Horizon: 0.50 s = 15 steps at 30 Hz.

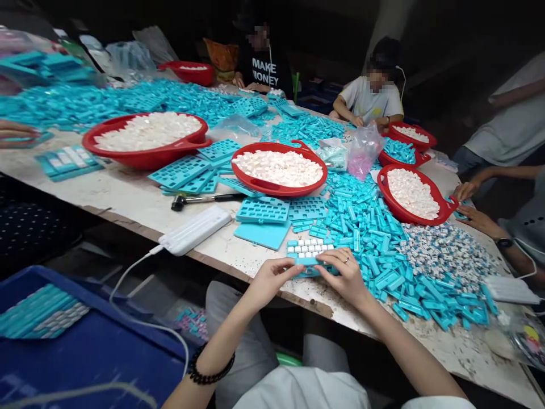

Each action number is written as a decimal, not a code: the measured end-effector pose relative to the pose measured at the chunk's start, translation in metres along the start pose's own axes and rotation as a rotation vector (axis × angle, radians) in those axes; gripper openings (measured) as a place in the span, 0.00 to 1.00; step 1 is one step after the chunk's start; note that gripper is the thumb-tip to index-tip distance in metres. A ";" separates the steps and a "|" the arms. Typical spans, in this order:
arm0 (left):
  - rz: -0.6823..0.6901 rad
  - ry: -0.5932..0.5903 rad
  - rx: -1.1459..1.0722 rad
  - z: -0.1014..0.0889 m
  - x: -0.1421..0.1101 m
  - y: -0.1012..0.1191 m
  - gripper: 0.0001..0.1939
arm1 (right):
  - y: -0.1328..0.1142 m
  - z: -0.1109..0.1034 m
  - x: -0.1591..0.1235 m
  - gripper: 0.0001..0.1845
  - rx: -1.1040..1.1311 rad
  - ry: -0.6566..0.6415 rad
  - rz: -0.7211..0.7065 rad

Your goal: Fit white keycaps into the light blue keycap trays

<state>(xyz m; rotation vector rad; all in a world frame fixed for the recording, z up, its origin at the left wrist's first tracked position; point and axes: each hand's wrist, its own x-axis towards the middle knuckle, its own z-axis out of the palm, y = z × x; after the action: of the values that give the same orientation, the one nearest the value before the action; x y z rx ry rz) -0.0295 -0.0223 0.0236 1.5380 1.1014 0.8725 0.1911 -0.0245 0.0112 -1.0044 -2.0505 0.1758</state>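
At the table's near edge, a small turquoise toy keyboard (310, 247) with rows of white keycaps sits between my hands. My left hand (275, 279) grips its left end, thumb along the front side. Over on the right end, my right hand (344, 274) has its fingers on top and its thumb at the front. A turquoise bar lies along the keyboard's front, partly covered by my fingers. Just beyond it are a flat turquoise plate (263, 233) and turquoise key frames (262, 209) with square holes. Loose turquoise bars (370, 227) are heaped to the right.
Red basins (279, 190) of white keycaps stand across the table. A hammer (204, 199) and a white power strip (196, 229) lie to the left. Small white-and-blue parts (447, 255) are piled at right. A blue crate (106, 363) sits lower left. Several co-workers surround the table.
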 end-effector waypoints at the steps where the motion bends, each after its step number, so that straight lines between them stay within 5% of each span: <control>1: 0.005 -0.013 0.010 0.001 -0.002 -0.001 0.20 | -0.001 -0.001 0.000 0.08 -0.007 -0.014 -0.003; 5: 0.057 0.090 0.156 0.003 -0.011 -0.006 0.16 | -0.003 -0.007 0.001 0.09 -0.017 -0.127 -0.024; 8: 0.217 0.227 0.342 0.004 -0.019 -0.017 0.15 | -0.001 -0.012 0.001 0.09 -0.028 -0.217 -0.008; 15: 0.587 0.162 0.595 0.007 -0.025 -0.038 0.21 | 0.000 -0.012 0.001 0.09 -0.075 -0.304 -0.007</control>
<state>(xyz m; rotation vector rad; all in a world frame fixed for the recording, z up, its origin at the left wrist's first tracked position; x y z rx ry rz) -0.0396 -0.0455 -0.0152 2.3951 1.0955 1.1323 0.1996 -0.0270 0.0195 -1.0689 -2.3506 0.2629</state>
